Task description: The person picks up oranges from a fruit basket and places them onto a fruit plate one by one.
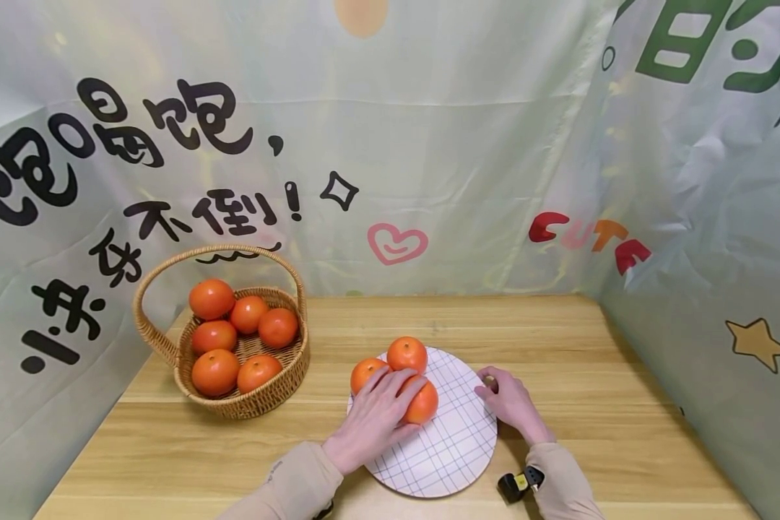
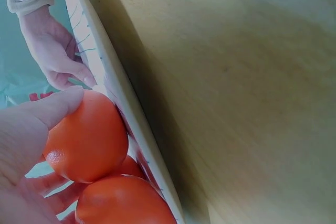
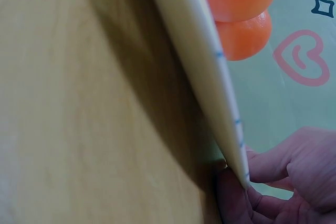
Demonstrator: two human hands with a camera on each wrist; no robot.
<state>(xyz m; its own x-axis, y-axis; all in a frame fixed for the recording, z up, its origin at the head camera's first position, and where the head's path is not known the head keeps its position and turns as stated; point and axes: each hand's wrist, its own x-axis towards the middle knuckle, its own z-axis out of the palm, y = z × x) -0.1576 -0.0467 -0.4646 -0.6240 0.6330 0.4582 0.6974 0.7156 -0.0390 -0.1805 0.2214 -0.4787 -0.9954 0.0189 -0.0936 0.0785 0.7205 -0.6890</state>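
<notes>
A round white plate (image 1: 451, 451) with a blue grid pattern lies on the wooden table and bears three oranges. My left hand (image 1: 373, 415) curls over the nearest orange (image 1: 424, 403), its thumb and fingers on either side in the left wrist view. Behind that fruit sits a second orange (image 1: 407, 352). A third orange (image 1: 366, 373) lies at the plate's left edge, partly covered by the left fingers. At the right rim, my right hand (image 1: 508, 399) pinches the plate, thumb on top and fingers beneath, as the right wrist view shows.
To the left stands a wicker basket (image 1: 292, 383) with a tall arched handle (image 1: 144, 318), holding several oranges (image 1: 215, 372). Printed cloth walls (image 1: 455, 166) enclose the wooden table (image 1: 559, 332) at the back and sides.
</notes>
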